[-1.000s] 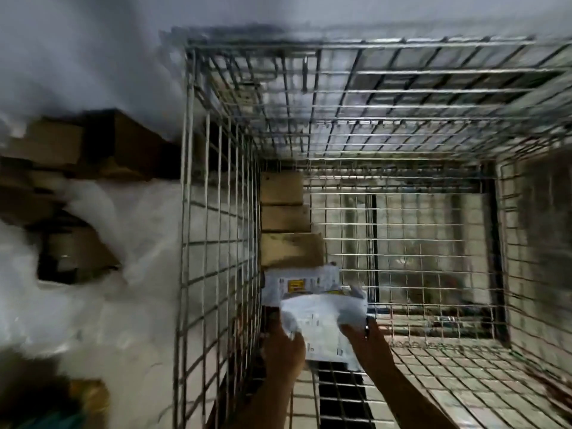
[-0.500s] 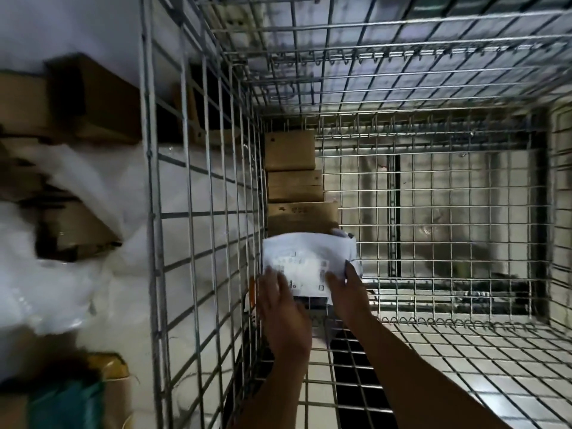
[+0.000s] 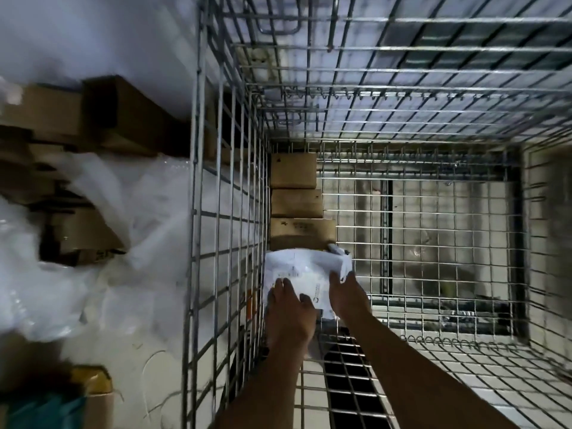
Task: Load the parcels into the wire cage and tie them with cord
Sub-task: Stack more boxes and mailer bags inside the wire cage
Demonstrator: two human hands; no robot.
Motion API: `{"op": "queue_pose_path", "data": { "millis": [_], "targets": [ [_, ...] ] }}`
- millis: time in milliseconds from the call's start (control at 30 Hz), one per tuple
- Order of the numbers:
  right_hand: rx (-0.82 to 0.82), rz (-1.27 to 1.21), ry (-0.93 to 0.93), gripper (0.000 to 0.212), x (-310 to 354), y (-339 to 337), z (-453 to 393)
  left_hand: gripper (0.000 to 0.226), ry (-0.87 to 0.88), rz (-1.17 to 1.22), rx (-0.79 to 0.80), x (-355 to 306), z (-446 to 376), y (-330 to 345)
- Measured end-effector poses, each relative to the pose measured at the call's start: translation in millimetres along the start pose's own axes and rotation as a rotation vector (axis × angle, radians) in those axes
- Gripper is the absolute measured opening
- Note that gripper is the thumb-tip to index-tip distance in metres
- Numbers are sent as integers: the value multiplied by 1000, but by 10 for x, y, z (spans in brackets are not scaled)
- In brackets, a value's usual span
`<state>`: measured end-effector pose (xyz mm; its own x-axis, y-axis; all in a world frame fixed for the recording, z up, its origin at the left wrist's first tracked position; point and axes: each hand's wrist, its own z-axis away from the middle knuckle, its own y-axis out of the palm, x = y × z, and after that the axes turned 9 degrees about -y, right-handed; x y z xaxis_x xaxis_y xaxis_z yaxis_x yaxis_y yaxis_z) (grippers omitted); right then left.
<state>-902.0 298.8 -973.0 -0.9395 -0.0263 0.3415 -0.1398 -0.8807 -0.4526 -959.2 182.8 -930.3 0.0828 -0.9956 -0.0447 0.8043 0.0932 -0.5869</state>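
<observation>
The wire cage [image 3: 223,212] is seen from above, open toward me. Three brown cardboard parcels [image 3: 295,203] stand in a row along its left wall. Just in front of them lies a white plastic mailer parcel [image 3: 305,267] with printed labels. My left hand [image 3: 289,314] lies flat on its near left part with the fingers spread. Around its right edge curls my right hand [image 3: 348,297]. Both forearms reach into the cage from below. No cord is in view.
Outside the cage on the left, more brown cardboard boxes [image 3: 117,116] sit among crumpled white plastic sheeting [image 3: 139,205]. A box with yellow tape [image 3: 93,385] is at the bottom left. The cage's mesh floor [image 3: 433,258] on the right holds no parcels.
Both hands have carried the white parcel deeper into the cage and set it against the cardboard row. My left hand has slid from its edge onto its top.
</observation>
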Motion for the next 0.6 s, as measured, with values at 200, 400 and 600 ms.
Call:
{"op": "queue_pose_path", "data": {
  "millis": [200,400,600],
  "targets": [
    [-102,29,-185,65,1149,-1548,1015,60,342,-27,-152,-850,813,-1584],
    [-354,158,-504,60,3119,-3316,2757,67,675,42,-487,-1513,2278,-4230],
    [-500,300,-799,73,4618,-3943,4651,60,724,198,-799,-1192,3832,-6433]
  ]
}}
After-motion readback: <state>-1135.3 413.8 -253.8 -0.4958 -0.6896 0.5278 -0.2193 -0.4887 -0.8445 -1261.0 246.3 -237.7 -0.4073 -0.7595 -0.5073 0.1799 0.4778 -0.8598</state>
